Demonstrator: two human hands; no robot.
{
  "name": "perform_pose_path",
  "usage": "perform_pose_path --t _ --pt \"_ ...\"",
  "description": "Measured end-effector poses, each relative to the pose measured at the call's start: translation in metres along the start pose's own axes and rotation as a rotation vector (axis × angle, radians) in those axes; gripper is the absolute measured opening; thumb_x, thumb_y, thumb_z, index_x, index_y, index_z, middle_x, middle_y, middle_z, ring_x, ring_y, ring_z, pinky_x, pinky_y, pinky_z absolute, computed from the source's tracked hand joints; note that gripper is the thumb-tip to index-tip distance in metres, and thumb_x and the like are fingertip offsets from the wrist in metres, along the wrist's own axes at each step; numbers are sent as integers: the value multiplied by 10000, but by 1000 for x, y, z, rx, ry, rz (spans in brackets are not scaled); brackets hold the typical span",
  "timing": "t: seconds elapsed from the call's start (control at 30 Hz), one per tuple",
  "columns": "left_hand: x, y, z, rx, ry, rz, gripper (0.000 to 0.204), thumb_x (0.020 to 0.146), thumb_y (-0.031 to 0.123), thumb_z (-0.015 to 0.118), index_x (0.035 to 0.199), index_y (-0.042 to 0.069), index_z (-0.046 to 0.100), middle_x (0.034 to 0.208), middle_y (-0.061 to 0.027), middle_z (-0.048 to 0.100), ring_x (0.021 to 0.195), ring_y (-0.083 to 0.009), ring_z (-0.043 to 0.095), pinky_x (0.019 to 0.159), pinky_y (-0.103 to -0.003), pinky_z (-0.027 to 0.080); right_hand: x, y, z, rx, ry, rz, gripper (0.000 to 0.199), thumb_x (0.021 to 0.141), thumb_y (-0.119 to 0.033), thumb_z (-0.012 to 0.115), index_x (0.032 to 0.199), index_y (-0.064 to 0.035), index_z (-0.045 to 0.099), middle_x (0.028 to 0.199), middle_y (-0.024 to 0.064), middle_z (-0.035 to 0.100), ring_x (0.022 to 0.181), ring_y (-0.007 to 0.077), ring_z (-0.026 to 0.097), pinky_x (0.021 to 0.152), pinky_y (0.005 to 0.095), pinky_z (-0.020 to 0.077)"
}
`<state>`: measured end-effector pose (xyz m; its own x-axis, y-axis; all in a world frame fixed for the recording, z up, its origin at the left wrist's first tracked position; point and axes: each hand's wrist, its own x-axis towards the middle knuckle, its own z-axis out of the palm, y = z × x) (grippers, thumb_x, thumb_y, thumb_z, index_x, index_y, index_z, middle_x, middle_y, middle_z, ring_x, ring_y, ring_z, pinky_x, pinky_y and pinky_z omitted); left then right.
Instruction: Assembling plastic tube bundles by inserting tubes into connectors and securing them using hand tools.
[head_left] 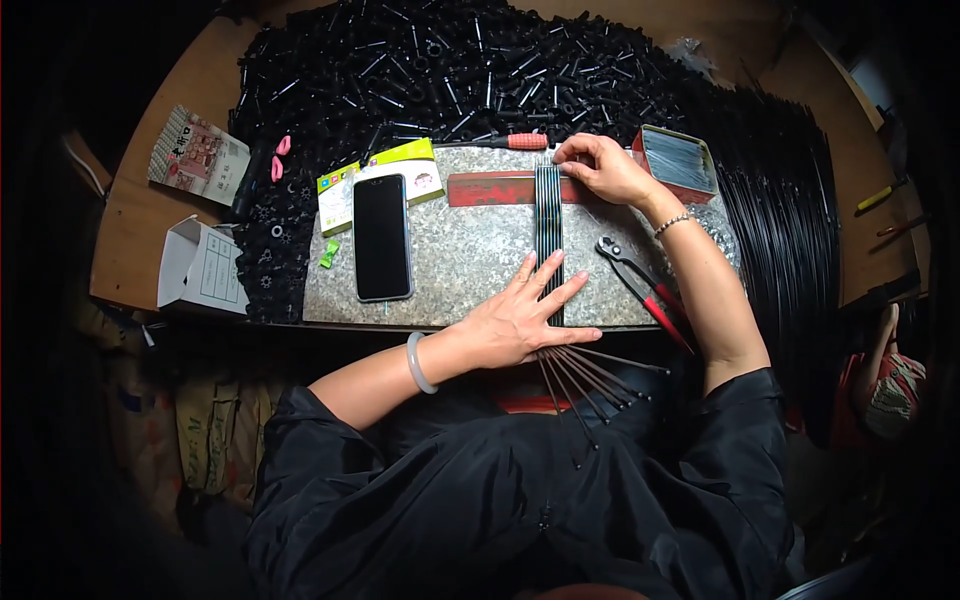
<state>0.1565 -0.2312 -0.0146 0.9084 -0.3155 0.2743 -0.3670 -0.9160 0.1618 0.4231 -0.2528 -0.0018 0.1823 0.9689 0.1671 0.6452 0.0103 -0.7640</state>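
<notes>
Several thin black rods (549,225) lie side by side in a flat row across the grey speckled board, crossing a worn red metal bar (490,190). My left hand (512,315) rests flat over their near part with its fingers spread. Below that hand the rods fan out past the board's front edge, each with a small knob at its tip. At the far ends of the row my right hand (608,172) is closed in a pinch, its fingertips touching or just beside the rods. Whatever is between those fingertips is too small to make out.
Black parts (450,70) are heaped behind the board. Red-handled pliers (640,285), a tin of thin pins (678,165) and long black rods (790,210) lie to the right. A phone (382,240) leans on a green-and-white box (412,165); a red-handled screwdriver (525,141) lies behind.
</notes>
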Motion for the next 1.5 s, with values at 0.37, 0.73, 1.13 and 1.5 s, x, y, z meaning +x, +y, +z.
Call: perform_pose_path --t 0.37,0.73,1.13,1.5 --pt "1 2 -5 -79 -6 -25 631 730 237 667 1298 385 437 1438 -205 241 1300 -502 216 1013 -610 281 4 -26 7 -132 200 -41 210 861 -212 587 990 -47 566 994 133 507 856 228 546 780 328 458" --pt "1 3 -5 -83 24 -27 636 706 246 697 1283 371 458 1415 -212 278 1301 -493 223 1018 -607 272 -71 7 -90 -618 252 281 135 752 -135 656 816 -18 675 776 126 634 752 291 600 710 356 481" --pt "0 3 -1 -35 36 -38 597 736 244 654 1280 401 463 1397 -204 318 1289 -483 265 1004 -606 291 -34 -32 -33 -314 274 61 149 860 -144 567 894 0 585 798 141 585 765 229 575 707 319 455" --pt "1 2 -1 -56 22 -36 641 710 246 678 1290 399 452 1408 -203 300 1303 -477 241 1017 -606 270 -13 -4 -5 -264 176 250 203 842 -187 578 847 16 591 709 104 606 663 167 557 647 318 455"
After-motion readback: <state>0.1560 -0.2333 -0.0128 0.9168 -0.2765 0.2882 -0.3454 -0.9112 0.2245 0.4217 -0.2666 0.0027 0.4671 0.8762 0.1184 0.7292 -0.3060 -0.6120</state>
